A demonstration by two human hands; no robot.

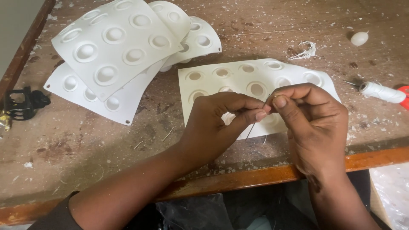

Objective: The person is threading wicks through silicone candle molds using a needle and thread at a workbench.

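Note:
My left hand (221, 121) and my right hand (313, 121) meet fingertip to fingertip above a white mould sheet (204, 91) with round cavities. Pinched between them is a thin metal needle (255, 121) that slants down to the left from the fingertips. The left thumb and forefinger grip its upper part. The right thumb and forefinger press at its top end, where a fine thread may be; it is too thin to make out. Both hands hover over the near edge of the wooden worktable (255, 174).
A stack of white mould sheets (115, 47) with domed bumps lies at the back left. A white thread spool (381, 91) lies at the right, a white egg-shaped piece (359, 38) and thread scraps (304, 51) behind it. A black clip (23, 104) sits at the left edge.

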